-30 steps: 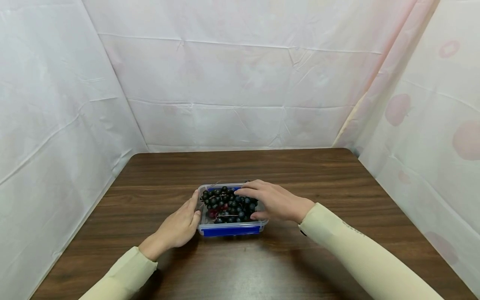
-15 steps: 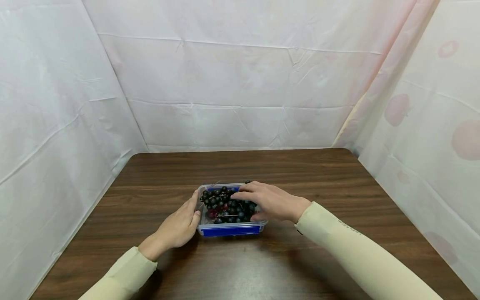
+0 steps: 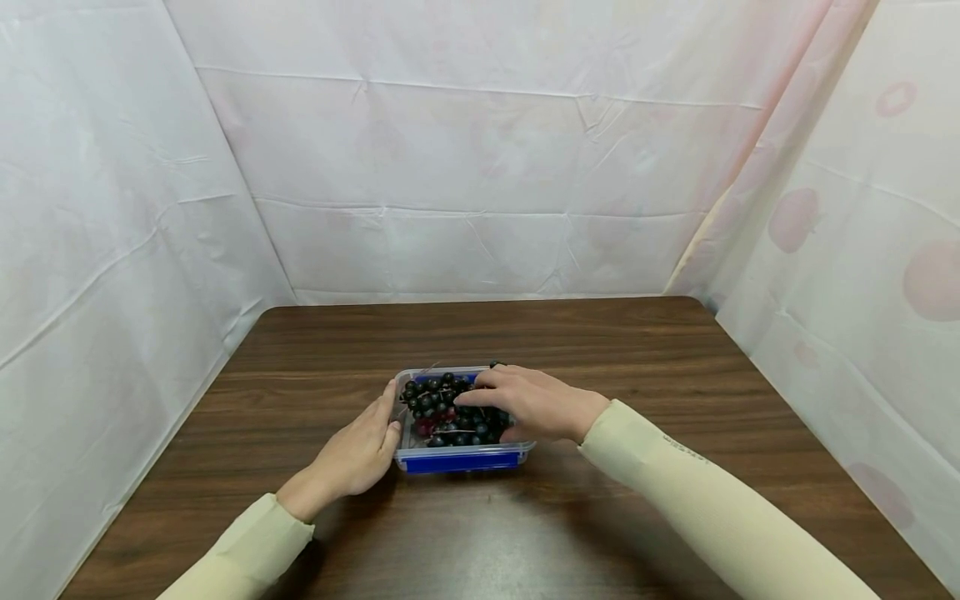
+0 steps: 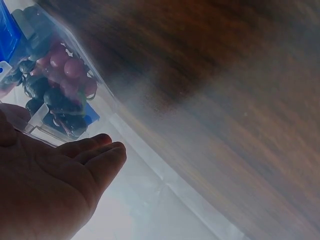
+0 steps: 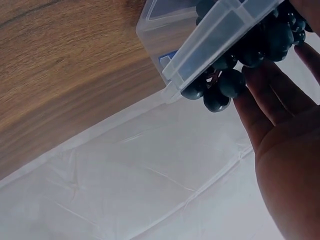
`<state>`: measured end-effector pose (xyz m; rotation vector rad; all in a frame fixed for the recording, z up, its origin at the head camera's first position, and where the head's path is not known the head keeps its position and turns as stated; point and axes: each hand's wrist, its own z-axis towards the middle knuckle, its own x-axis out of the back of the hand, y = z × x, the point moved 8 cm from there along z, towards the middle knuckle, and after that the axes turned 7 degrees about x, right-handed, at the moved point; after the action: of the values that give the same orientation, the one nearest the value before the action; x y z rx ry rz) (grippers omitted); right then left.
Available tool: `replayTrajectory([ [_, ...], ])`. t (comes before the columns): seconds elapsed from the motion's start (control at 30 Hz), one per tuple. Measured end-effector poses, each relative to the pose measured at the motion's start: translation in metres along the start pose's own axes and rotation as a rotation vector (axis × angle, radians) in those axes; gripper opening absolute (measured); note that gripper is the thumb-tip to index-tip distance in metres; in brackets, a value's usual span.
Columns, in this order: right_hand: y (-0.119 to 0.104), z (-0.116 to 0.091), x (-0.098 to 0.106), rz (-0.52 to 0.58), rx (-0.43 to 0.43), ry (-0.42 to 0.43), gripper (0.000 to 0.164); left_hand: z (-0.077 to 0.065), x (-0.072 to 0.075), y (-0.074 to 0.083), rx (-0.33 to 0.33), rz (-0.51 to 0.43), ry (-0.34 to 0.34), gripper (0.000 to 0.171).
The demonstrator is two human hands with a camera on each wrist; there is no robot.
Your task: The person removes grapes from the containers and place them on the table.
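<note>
A clear plastic food container [image 3: 420,452] with blue clips holds bunches of dark grapes [image 3: 431,404], some of them reddish [image 3: 426,427]. My left hand [image 3: 360,454] lies with straight fingers along the container's left wall. In the left wrist view, that hand [image 4: 55,185] stays outside the box, and the grapes show through its clear side. Over the right part of the grapes arches my right hand [image 3: 543,406], thumb and fingers spread. The right wrist view has its fairly straight fingers [image 5: 262,95] touching dark grapes [image 5: 216,99] that bulge past the rim. Its thumb is mostly out of that view.
The container stands on a dark brown wood-grain table [image 3: 480,333]. White sheeting [image 3: 465,150] hangs behind the table and along both sides. A dark grape [image 3: 497,364] shows at the container's back rim.
My right hand has slid slightly left over the grapes, and the rightmost grapes seem to have shifted a little left with it. The left hand and the container have stayed put.
</note>
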<state>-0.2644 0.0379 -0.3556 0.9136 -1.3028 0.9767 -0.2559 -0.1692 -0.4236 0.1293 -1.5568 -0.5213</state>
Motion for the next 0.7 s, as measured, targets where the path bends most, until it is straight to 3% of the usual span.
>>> replayTrajectory([
  [0.7, 0.006, 0.014, -0.029, -0.039, 0.022, -0.095, 0.087, 0.0, -0.001, 0.001, -0.009, 0.001, 0.021, 0.066],
])
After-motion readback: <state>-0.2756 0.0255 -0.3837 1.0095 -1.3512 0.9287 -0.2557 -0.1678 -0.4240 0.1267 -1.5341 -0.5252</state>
